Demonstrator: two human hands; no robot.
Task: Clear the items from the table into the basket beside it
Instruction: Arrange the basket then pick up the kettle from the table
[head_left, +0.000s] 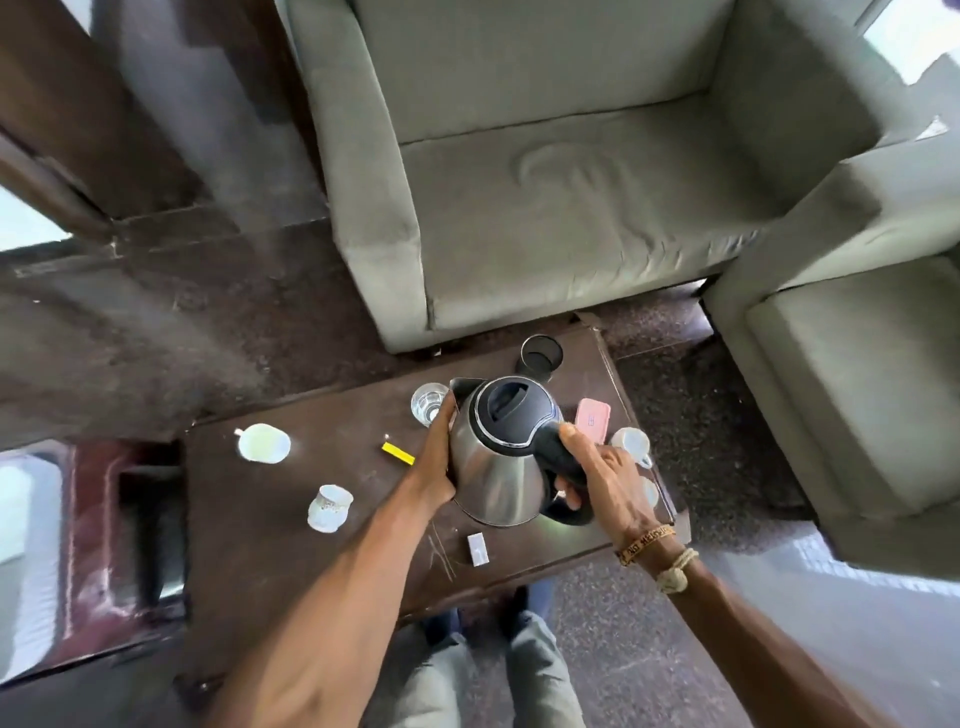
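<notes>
Right hand (602, 478) is gripping the kettle (493, 467) by its black handle. Left hand (434, 462) is pressing flat against its steel side. Kettle is sitting over the dark wooden table (311, 478), among cups (264, 442), a glass (428, 402) and a pink case (592, 420). Grey armchair (561, 208) is standing beyond, on speckled floor (649, 649).

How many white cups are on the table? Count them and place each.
3 cups: one at the table's left end, one just nearer the person, one right of the kettle. A white shape behind the right hand may be a fourth.
</notes>
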